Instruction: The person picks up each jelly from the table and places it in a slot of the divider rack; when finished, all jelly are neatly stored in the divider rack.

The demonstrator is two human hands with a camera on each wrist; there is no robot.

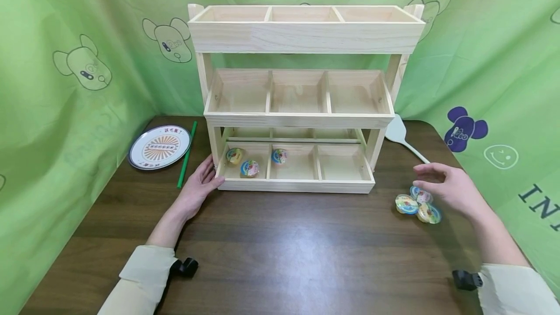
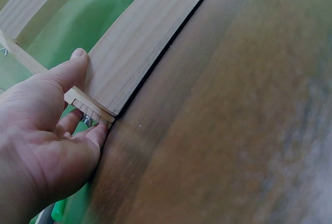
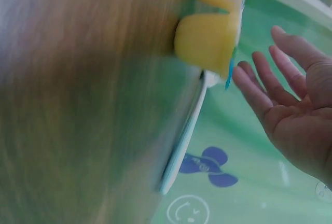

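A three-tier wooden shelf (image 1: 302, 121) stands on the table. My left hand (image 1: 199, 187) holds the left front corner of its bottom tray (image 1: 297, 186); in the left wrist view the thumb lies against the front board (image 2: 140, 42) and fingers curl at the side. Two small jelly cups with printed lids (image 1: 250, 168) sit in the bottom tray's left compartment, and one jelly cup (image 1: 279, 156) is in the middle one. Above three more jelly cups (image 1: 407, 204) on the table hovers my right hand (image 1: 452, 189), fingers spread. The right wrist view shows it apart from a yellow cup (image 3: 205, 42).
Left of the shelf lie a round printed plate (image 1: 160, 148) and a green stick (image 1: 187, 154). A white spatula-like tool (image 1: 397, 130) lies to its right, behind my right hand. Green cloth (image 1: 78, 125) hangs around the back and sides of the dark wooden table (image 1: 280, 247).
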